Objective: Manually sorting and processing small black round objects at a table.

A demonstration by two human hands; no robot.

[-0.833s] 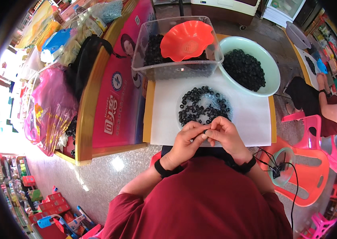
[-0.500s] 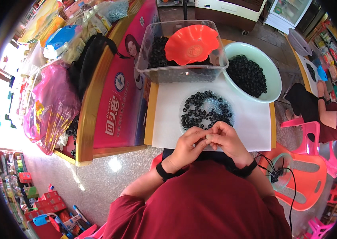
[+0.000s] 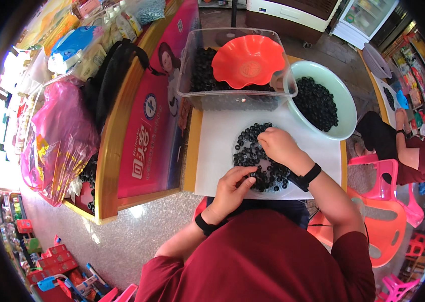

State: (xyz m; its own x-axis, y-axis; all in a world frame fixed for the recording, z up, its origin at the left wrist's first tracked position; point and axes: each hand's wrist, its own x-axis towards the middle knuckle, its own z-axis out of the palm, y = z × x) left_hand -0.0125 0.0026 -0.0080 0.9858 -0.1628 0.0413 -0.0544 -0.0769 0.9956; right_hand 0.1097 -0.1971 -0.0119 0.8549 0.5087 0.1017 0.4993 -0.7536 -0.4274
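1. Small black ring-like parts (image 3: 275, 176) lie scattered on a round clear plate (image 3: 264, 164); they look light, smooth and fairly stiff, best pinched by the outer edge.
2. Right hand (image 3: 280, 146): fingers bunched above the parts; whether it grips one, I cannot tell.
3. Left hand (image 3: 229, 191): thumb and forefinger curled near the plate's near-left edge; a held part cannot be confirmed.
4. Beyond, on the white-covered table (image 3: 318, 163): pale green bowl (image 3: 347, 103), clear bin (image 3: 237, 103).

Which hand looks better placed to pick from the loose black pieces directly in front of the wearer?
Probably the right hand: it reaches out over the black pieces, while the left hand sits lower, at their near-left edge.
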